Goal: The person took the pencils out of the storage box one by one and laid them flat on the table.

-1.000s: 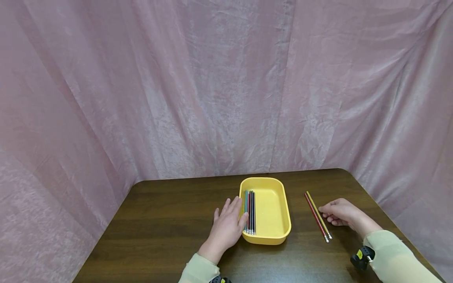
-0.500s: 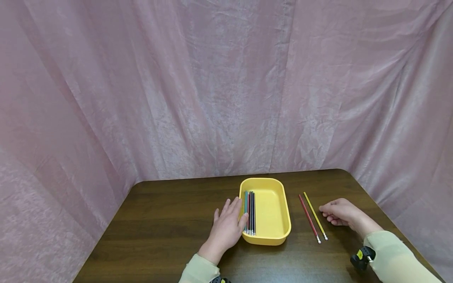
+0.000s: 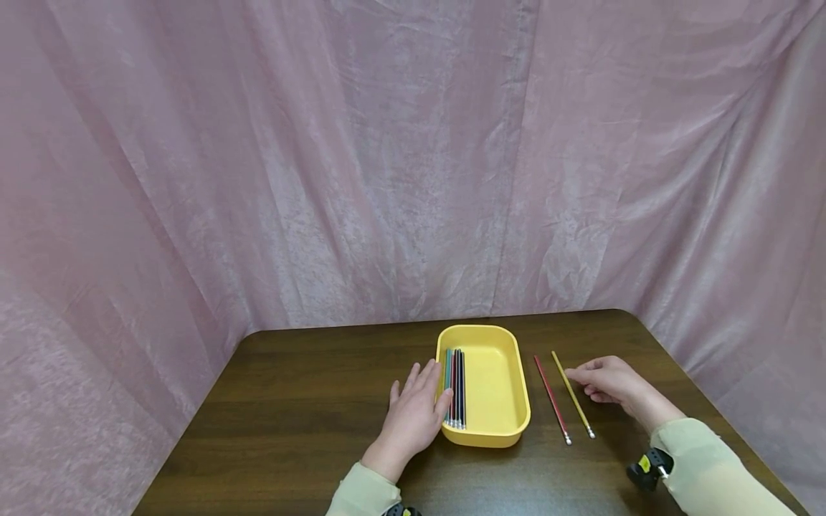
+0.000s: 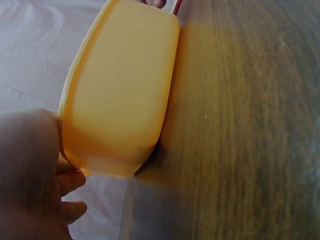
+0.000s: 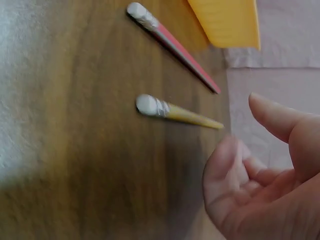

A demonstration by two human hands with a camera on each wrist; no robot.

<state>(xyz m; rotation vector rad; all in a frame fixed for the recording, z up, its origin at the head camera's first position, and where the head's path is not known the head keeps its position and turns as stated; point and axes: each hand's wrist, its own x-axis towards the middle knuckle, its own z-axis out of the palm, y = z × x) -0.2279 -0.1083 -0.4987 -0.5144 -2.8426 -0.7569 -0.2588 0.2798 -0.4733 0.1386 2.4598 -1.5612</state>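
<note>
My left hand [image 3: 413, 412] rests against the left side of a yellow plastic tray [image 3: 493, 390], fingers straight along its rim and thumb over the edge. Several dark and teal pencils [image 3: 455, 390] lie side by side along the tray's left wall. Right of the tray, a red pencil [image 3: 551, 395] and a yellow pencil [image 3: 573, 395] lie apart on the table, white eraser ends toward me. My right hand [image 3: 609, 383] is just right of the yellow pencil, fingertips close to its shaft. The right wrist view shows thumb and loosely bent fingers apart, nothing between them.
The dark wooden table [image 3: 310, 416] has rounded far corners. Pink velvet curtain [image 3: 413, 158] hangs directly behind it and along the sides. In the left wrist view, the tray's outer wall [image 4: 120, 85] fills the upper middle.
Both loose pencils have shifted left; the red one moved farther, so the gap between them has widened. My right hand has moved slightly left toward the yellow pencil. My left hand stays put.
</note>
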